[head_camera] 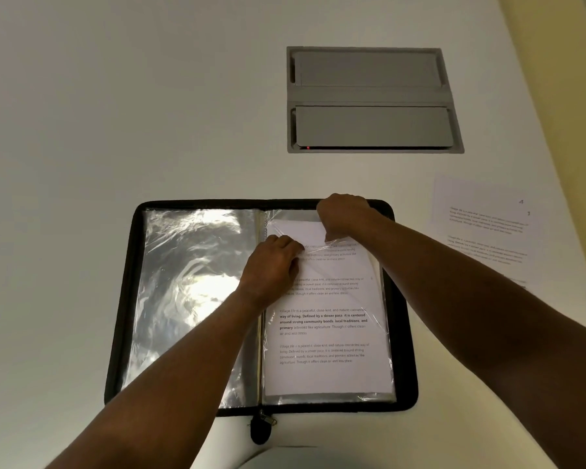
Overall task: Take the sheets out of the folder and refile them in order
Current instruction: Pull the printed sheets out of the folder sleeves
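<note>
The folder point(261, 306) lies open flat on the worktop point(115, 113). The left hand point(271, 269) pins a sheet point(325, 333) near the spine, fingers curled on its edge — likely to steady it — while the right hand point(344, 213), just beyond, pinches the plastic sleeve point(381, 319) mouth open. Loose sheets point(484, 228) wait well right of it.
</note>
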Available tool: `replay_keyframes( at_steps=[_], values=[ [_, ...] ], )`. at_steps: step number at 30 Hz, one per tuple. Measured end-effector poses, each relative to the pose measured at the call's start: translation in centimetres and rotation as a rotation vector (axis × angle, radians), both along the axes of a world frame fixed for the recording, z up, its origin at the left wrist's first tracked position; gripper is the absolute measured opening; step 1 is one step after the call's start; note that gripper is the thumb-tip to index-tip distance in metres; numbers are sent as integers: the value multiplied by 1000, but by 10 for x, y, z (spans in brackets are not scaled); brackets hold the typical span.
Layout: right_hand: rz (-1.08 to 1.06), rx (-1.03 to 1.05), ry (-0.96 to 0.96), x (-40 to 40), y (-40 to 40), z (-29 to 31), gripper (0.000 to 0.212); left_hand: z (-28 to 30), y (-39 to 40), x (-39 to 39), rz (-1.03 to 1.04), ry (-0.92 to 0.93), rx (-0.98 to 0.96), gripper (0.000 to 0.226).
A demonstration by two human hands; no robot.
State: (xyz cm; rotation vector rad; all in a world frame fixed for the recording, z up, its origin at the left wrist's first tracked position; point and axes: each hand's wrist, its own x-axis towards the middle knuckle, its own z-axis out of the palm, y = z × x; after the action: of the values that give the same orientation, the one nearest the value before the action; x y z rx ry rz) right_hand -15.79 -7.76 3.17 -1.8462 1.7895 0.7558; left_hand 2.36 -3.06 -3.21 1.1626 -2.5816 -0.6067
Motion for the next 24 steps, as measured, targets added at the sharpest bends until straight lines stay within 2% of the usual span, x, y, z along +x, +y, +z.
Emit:
replay_keyframes(
  at_steps=[4,8,12,18,21,24],
  values=[
    [-29,-3,28,1,2,-2,43,2,-2,-1,9,12,-5,21],
    [15,-99,121,2,4,-2,31,6,-3,-5,37,13,-19,16],
    [61,-71,196,1,-3,4,31,14,-5,-12,79,-7,36,20],
    [87,-13,212,-8,-5,6,30,17,-16,-17,60,-96,117,37],
    [66,-80,214,-12,-4,3,21,16,-17,-17,37,-118,125,35],
    [51,-65,201,-19,-3,2,21,14,-18,-17,33,-122,133,31]
  ],
)
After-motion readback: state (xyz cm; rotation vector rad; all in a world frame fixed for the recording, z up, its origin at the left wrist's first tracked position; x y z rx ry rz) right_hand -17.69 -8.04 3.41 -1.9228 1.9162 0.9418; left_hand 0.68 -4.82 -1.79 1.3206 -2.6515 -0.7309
